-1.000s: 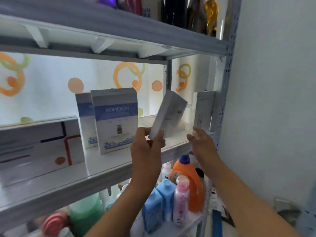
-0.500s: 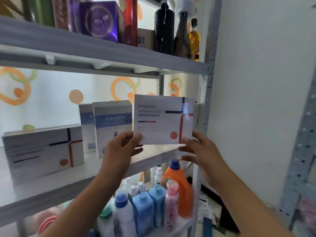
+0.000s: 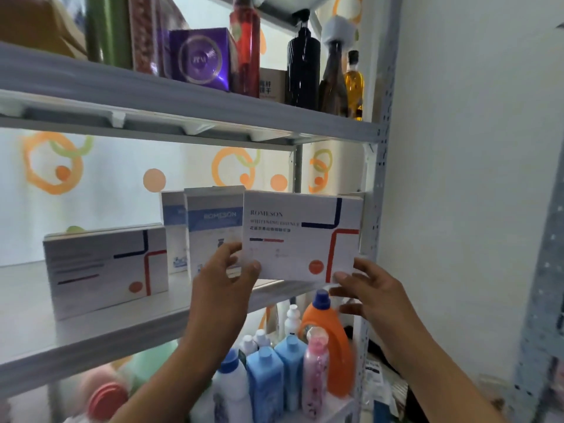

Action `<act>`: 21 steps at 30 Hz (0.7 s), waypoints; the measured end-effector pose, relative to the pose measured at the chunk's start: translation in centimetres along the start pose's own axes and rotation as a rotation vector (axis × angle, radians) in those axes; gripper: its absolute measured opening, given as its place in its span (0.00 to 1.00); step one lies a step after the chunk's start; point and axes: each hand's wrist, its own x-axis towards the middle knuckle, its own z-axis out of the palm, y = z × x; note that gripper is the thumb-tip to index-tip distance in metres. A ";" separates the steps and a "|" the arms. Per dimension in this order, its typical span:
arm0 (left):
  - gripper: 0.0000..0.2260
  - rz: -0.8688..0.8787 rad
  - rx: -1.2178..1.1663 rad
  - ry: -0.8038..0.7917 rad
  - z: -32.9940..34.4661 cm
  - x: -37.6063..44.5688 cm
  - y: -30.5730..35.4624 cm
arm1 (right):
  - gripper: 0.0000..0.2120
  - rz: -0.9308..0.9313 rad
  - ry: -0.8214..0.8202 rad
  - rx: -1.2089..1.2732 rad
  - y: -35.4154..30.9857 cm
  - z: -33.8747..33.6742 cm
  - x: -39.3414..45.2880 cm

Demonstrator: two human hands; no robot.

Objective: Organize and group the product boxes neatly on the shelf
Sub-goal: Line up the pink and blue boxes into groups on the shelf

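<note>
Box (image 3: pixel 300 236) pinched at its lower corners, left hand (image 3: pixel 225 282) and right hand (image 3: pixel 370 290). Placement step: next, stand it beside the matching box (image 3: pixel 106 270) on the shelf (image 3: pixel 91 337).

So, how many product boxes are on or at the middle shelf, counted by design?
White box with red and navy lines: 2, one held by both hands, one standing at left.
Blue-banded Romeson box: 2, front, behind.
Total: 4
</note>
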 end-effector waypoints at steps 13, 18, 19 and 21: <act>0.20 0.016 -0.194 -0.478 1.4 -1.0 1.6 | 0.10 -0.187 0.156 0.033 0.0 3.1 -4.5; 0.13 -0.007 -0.342 -0.427 1.5 -1.1 1.0 | 0.14 -0.228 0.058 -0.168 0.7 5.2 -5.2; 0.13 -0.029 -0.346 -0.389 1.6 -0.9 0.8 | 0.16 -0.255 0.027 -0.228 0.7 5.5 -5.2; 0.09 -0.108 -0.386 -0.300 1.5 -0.8 0.3 | 0.22 -0.314 -0.047 -0.322 0.7 5.7 -5.3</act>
